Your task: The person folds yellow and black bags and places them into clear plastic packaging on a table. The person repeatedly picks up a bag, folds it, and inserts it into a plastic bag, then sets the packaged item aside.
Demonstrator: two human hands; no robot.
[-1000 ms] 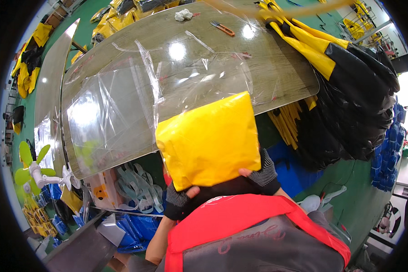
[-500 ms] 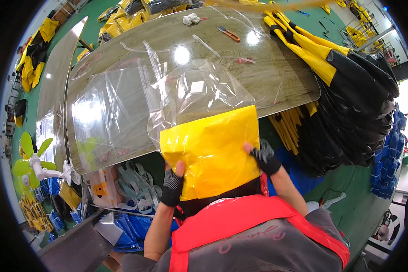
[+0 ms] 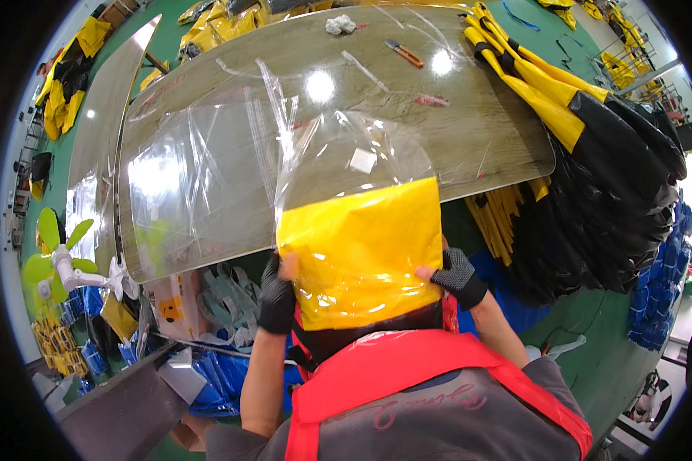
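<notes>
In front of my chest is a folded yellow sheet-like piece, inside a transparent plastic bag. The bag's far end lies over the table edge, with a small white square on it. My left hand, in a dark fingerless glove, grips the left edge, its thumb slightly blurred. At the right edge my right hand is closed with the thumb on top and the fingers behind. More transparent bags lie flat on the table to the left.
The wood-patterned table holds orange-handled snips and a crumpled white wad. Black and yellow pieces hang over its right end. A green-bladed fan stands at left, near pale straps and blue packages.
The yellow piece in its bag has tilted more level and dropped a little at the near side. My left hand has shifted up along the left edge; the right hand has slid slightly lower.
</notes>
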